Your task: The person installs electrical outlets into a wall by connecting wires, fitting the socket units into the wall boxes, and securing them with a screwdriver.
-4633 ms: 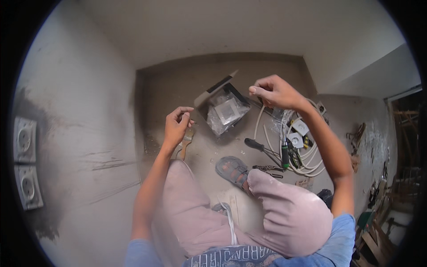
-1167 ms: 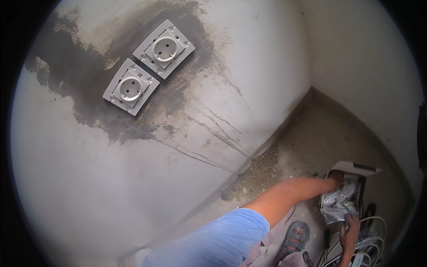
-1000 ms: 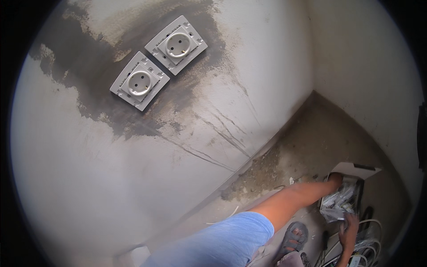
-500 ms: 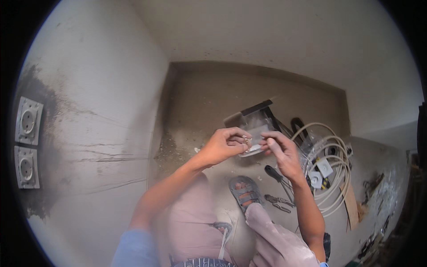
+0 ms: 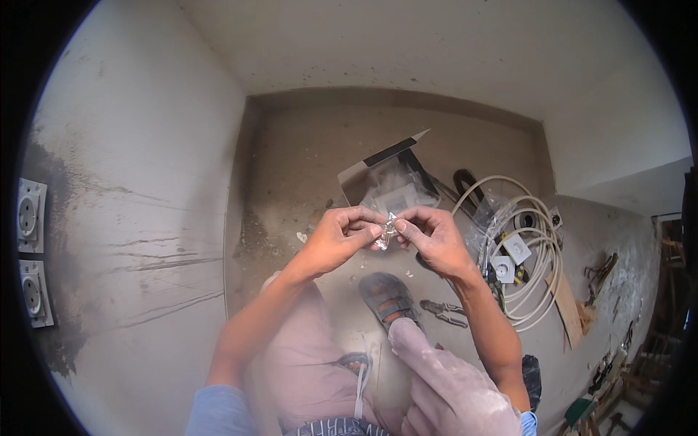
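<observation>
A small, crinkled, shiny packet (image 5: 387, 231) is pinched between my two hands at the middle of the view. My left hand (image 5: 340, 240) grips its left side between thumb and fingers. On its other side, the thumb and forefinger of my right hand (image 5: 436, 241) close on it. What the packet contains is too small to make out. Just beyond my hands, an open box (image 5: 389, 150) lies on the floor, with clear plastic wrapping and a white frame-like piece (image 5: 398, 198) at its near side.
Coiled white cable (image 5: 554, 269) lies to the right, with white sockets (image 5: 517, 248) among it. Pliers (image 5: 445, 312) lie by my sandalled foot (image 5: 389, 298). A wooden strip (image 5: 566, 309) is farther right. Two wall sockets (image 5: 29, 218) are mounted on the left wall.
My right hand has come in to the left and now pinches the shiny packet together with my left hand. The whole view has shifted slightly.
</observation>
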Tool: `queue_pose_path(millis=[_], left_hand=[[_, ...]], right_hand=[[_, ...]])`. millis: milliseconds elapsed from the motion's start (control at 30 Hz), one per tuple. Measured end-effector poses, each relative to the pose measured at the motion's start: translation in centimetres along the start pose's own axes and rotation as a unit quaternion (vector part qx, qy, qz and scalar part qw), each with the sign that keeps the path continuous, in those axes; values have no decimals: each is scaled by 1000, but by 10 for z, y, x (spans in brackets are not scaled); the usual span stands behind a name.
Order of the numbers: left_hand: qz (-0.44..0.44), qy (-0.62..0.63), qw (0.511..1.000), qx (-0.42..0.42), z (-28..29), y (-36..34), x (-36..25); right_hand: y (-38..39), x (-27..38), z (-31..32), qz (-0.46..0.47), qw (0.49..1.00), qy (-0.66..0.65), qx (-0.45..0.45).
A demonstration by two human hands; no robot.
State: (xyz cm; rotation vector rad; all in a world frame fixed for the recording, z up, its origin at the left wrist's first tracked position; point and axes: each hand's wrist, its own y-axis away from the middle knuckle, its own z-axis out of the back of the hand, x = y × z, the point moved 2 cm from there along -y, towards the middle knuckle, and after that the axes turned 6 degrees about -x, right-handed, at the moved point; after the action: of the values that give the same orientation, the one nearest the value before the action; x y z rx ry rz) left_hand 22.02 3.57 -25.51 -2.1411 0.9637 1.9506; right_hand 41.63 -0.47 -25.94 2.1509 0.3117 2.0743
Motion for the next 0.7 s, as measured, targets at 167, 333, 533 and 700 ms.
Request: queue_pose_path(millis=[167, 333, 533, 700], left_hand=[[-50, -92, 994, -28, -11, -2, 2], [-122, -127, 979, -102, -22, -2, -2], [-162, 113, 959, -202, -23, -17, 2], [-138, 170, 949, -226, -14, -25, 1]], right_hand=[[5, 10, -2, 9, 999, 48, -3], [9, 14, -5, 104, 977, 166, -88], [-4, 3, -27, 120, 964, -147, -185], [1, -38, -4, 26, 989, -145, -28]])
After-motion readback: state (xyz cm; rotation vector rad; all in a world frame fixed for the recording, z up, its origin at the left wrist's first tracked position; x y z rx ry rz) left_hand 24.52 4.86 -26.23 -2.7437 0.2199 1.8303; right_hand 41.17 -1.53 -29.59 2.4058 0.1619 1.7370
